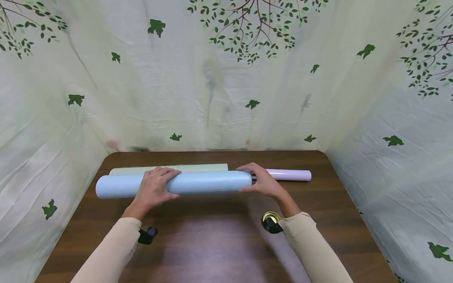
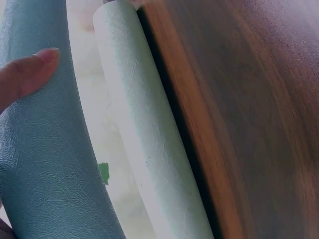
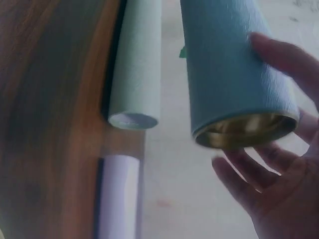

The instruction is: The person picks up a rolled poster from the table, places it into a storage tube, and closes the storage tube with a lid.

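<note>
A long light-blue tube (image 1: pixel 212 182) is held level above the back of the table. My left hand (image 1: pixel 154 188) grips it left of its middle; in the left wrist view the thumb (image 2: pixel 35 74) lies on its textured side. My right hand (image 1: pixel 262 181) spans the tube's right end, thumb on the near side and fingers beyond. In the right wrist view this end shows a gold metal rim (image 3: pixel 244 132) round a hollow opening, with some fingers reaching behind the tube. Next to my right wrist a round gold lid (image 1: pixel 271 215) lies on the table, partly hidden by the black wrist camera.
Behind the blue tube, a pale green tube (image 1: pixel 198 168) lies along the table's back edge. A thinner lilac tube (image 1: pixel 290 175) lies to its right. The brown wooden table (image 1: pixel 198 243) is enclosed by white leaf-print curtains (image 1: pixel 212 78) at back and sides.
</note>
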`<action>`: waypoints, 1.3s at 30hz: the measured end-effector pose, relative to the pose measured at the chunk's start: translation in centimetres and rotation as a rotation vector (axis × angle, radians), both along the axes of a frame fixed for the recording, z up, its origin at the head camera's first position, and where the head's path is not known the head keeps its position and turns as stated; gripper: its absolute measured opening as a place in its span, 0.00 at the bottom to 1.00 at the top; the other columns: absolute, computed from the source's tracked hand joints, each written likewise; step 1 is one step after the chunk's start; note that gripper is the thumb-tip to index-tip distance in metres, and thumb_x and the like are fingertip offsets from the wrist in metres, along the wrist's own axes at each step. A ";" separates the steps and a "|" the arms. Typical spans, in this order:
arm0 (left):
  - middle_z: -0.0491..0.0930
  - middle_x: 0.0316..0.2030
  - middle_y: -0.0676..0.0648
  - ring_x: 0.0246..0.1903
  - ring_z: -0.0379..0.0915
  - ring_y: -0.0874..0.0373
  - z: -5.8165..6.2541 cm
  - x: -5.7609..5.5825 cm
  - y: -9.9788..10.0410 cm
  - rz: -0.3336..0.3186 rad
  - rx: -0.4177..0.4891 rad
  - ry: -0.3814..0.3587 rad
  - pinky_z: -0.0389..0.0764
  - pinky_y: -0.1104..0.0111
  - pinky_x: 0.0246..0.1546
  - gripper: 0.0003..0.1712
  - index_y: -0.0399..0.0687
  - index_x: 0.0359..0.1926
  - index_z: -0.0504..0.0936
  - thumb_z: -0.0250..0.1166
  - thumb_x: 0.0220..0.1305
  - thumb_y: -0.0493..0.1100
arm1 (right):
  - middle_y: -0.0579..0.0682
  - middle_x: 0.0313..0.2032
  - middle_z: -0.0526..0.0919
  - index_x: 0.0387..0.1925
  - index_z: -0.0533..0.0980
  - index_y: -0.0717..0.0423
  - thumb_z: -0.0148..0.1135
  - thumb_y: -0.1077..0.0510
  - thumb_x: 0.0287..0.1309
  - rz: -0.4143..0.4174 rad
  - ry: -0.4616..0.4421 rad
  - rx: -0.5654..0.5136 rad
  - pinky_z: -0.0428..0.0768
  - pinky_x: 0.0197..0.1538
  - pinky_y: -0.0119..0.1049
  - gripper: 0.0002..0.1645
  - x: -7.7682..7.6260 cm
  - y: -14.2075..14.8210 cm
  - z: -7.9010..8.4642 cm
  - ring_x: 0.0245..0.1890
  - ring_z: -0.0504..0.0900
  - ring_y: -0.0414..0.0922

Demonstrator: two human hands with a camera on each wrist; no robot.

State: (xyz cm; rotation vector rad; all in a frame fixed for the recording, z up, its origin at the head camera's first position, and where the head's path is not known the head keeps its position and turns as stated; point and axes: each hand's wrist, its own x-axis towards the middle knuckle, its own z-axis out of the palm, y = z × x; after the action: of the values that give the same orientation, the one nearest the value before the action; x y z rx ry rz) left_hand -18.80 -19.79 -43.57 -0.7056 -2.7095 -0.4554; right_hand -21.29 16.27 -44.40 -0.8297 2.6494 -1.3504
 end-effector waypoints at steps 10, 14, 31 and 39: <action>0.81 0.49 0.41 0.49 0.73 0.42 0.5 -0.4 -0.2 0.010 -0.005 0.002 0.68 0.45 0.47 0.43 0.44 0.53 0.81 0.84 0.30 0.50 | 0.53 0.49 0.76 0.55 0.77 0.54 0.81 0.54 0.36 -0.060 0.201 0.302 0.73 0.52 0.51 0.39 0.4 -2.9 2.2 0.48 0.76 0.51; 0.80 0.49 0.41 0.49 0.73 0.42 0.5 -0.4 -0.3 0.009 -0.006 0.002 0.68 0.45 0.47 0.43 0.44 0.54 0.81 0.84 0.30 0.50 | 0.53 0.50 0.77 0.56 0.76 0.53 0.81 0.51 0.37 -0.060 0.242 0.379 0.71 0.54 0.52 0.40 0.5 -4.1 2.4 0.49 0.76 0.53; 0.81 0.47 0.42 0.48 0.74 0.42 0.4 -0.1 -0.5 0.000 -0.008 0.030 0.69 0.45 0.46 0.43 0.44 0.53 0.81 0.84 0.29 0.50 | 0.51 0.49 0.78 0.53 0.76 0.51 0.82 0.47 0.32 -0.104 0.328 0.523 0.73 0.50 0.46 0.42 1.0 -6.7 2.3 0.47 0.76 0.52; 0.81 0.47 0.42 0.48 0.73 0.43 -0.4 0.1 -0.9 0.016 -0.010 0.020 0.68 0.46 0.47 0.42 0.44 0.52 0.81 0.84 0.30 0.50 | 0.51 0.47 0.78 0.54 0.76 0.52 0.82 0.46 0.33 -0.076 0.348 0.511 0.73 0.47 0.46 0.42 0.9 -6.9 1.4 0.46 0.76 0.52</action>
State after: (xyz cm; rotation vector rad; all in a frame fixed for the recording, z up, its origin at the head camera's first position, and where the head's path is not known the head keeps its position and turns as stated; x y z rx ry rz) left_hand -18.68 -20.64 -43.99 -0.6876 -2.6986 -0.4286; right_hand -20.35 9.38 -43.03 -0.9601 3.0960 -0.5123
